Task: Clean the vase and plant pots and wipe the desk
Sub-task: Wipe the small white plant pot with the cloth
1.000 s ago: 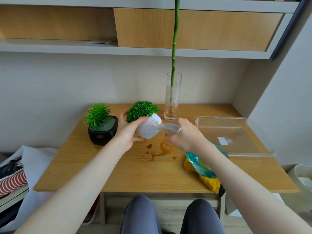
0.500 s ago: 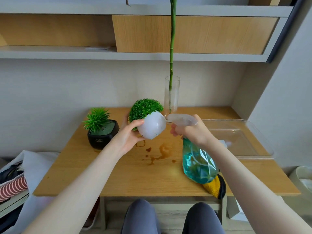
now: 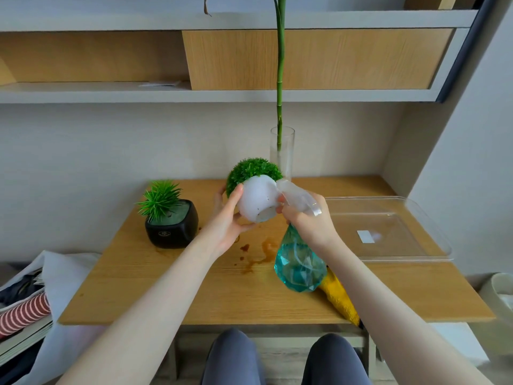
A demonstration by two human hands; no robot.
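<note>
White pot tilted in left hand; right hand grips spray bottle.

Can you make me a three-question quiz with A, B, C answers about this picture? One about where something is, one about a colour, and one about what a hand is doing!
1. Where is the black pot?
A. On the shelf
B. On the desk, left of the hands
C. In the clear tray

2. What colour is the spray bottle?
A. Red
B. Black
C. Blue-green

3. What is the left hand doing?
A. Holding the white pot tilted above the desk
B. Lying flat on the desk
C. Wiping with a cloth

Answers:
1. B, it stands on the desk at the left.
2. C, its clear body shows blue-green.
3. A, its fingers curl round the white pot, bottom turned towards the bottle held by the right hand.
</note>
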